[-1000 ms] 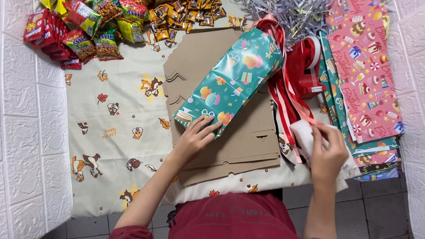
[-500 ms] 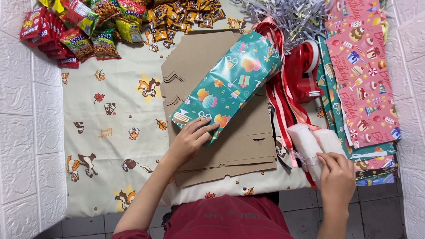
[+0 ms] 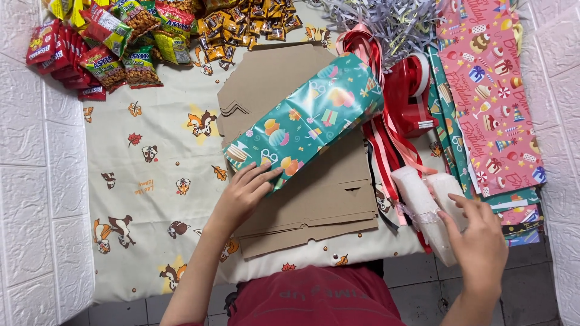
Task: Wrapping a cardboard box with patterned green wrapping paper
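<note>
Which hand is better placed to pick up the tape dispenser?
Probably the right hand: it sits on the red tape dispenser's side, while the left hand rests on the wrapped box.

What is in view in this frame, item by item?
wrapped box: one, teal with party prints, tilted on the cardboard
cardboard: a stack of flat sheets, brown, table centre
snack packets: many, red, green and yellow, top left
small sachets: a pile, brown and gold, top centre
shredded paper: a heap, grey, top right
ribbons: a bundle, red and pink, right of the box
tape dispenser: one, red
gift wrap: several sheets, pink over teal, right edge
white rolls: two, in clear wrap
tablecloth: cream, animal prints
left hand: on the box's near end
right hand: on the white rolls
</note>
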